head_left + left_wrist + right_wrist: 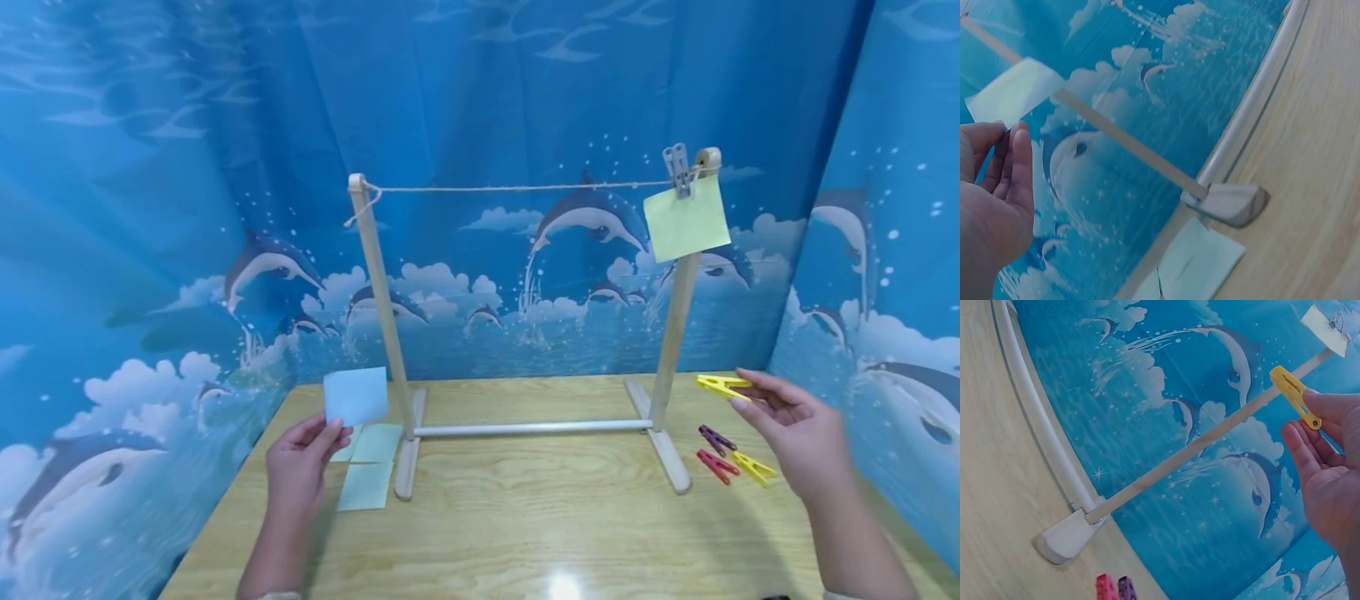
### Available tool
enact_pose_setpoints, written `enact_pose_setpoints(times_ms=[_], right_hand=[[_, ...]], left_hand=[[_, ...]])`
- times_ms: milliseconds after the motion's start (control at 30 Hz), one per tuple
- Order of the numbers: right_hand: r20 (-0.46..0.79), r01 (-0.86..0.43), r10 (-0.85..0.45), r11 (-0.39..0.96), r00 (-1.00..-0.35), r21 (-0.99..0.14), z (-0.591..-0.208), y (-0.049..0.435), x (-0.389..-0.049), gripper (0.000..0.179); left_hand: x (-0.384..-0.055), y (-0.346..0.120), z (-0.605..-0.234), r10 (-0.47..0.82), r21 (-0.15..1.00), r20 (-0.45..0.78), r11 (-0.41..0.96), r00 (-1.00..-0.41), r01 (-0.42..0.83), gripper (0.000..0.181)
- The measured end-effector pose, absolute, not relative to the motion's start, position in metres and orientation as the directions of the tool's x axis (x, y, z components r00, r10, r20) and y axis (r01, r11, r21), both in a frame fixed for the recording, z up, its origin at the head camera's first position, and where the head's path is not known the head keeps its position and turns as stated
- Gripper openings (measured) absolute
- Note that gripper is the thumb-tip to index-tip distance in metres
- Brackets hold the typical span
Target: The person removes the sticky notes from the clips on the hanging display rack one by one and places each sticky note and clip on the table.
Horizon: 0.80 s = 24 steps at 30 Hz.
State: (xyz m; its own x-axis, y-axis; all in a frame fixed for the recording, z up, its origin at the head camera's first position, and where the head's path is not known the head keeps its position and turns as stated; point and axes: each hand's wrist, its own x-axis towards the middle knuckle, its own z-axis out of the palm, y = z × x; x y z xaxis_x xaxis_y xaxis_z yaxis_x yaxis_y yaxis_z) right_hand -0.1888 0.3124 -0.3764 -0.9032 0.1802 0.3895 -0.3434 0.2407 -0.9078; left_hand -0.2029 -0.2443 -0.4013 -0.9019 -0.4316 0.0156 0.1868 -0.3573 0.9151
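Observation:
My left hand [303,458] pinches a light blue paper square [357,395] by its lower edge, in front of the stand's left post. In the left wrist view that paper [1016,92] looks pale and slightly bent. Several pale green paper squares [367,486] lie on the table just beyond this hand. On the right, my right hand [806,429] pinches a yellow clothespin [723,385] between thumb and fingers, its tip pointing left. A grey clothespin [678,170] holds a yellow-green paper square [686,221] on the string [517,188], near the right post.
The wooden stand [675,342] has two posts, splayed feet and a white lower bar [532,428]. Below the right hand lie a purple clothespin [717,440], a red clothespin [717,466] and another yellow clothespin [753,468]. A blue dolphin curtain [465,100] hangs behind the table [517,517].

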Motion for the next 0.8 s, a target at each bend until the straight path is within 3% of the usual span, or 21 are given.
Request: enact_pose_setpoints(times_ms=[367, 600, 800], right_hand=[[0.312, -0.330, 0.240, -0.036, -0.919, -0.943, -0.403, 0.321, -0.183, 0.033], [0.256, -0.282, 0.281, -0.056, -0.925, -0.958, -0.424, 0.330, -0.177, 0.033], [0.194, -0.220, 0.310, -0.051, -0.931, -0.974, -0.441, 0.339, -0.172, 0.033]], left_hand=[[-0.191, -0.264, -0.421, -0.435, 0.926, -0.059, -0.360, -0.899, 0.114, 0.023], [-0.184, -0.277, -0.435, -0.415, 0.886, -0.016, -0.427, -0.910, 0.179, 0.027], [-0.178, -0.286, -0.447, -0.441, 0.900, -0.050, -0.408, -0.896, 0.151, 0.030]])
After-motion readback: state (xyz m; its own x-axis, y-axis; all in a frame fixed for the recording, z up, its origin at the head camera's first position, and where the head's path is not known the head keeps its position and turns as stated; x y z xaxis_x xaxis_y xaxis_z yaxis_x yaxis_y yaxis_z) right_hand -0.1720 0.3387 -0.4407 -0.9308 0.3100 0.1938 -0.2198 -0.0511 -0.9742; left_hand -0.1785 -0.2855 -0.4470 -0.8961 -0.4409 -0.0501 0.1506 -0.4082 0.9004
